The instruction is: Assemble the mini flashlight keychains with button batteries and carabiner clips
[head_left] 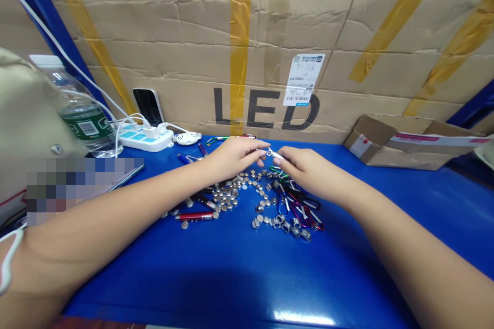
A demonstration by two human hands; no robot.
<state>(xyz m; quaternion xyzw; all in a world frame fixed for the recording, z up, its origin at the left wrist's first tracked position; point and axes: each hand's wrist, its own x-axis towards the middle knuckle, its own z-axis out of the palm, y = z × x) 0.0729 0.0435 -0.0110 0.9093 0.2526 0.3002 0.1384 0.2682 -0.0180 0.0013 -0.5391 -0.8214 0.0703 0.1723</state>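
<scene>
My right hand [299,162] pinches a slim silver metal piece [275,154] between thumb and fingers. It has a small ring-like end on the left; its exact kind is too small to make out. My left hand [241,157] closes its fingertips at that ringed end. Below the hands, a pile of silver button cells [227,196] is spread on the blue table [231,272]. A red pen-shaped torch [196,216] lies left of them, beside a black one [204,200]. Under my right hand are coloured carabiners [283,204] and several silver metal caps [295,227].
A large taped cardboard box [185,36] walls off the back. At the left stand a water bottle [87,121], a white power strip [148,139] with cables and a leaning phone [148,107]. A small open carton [401,151] sits at the right.
</scene>
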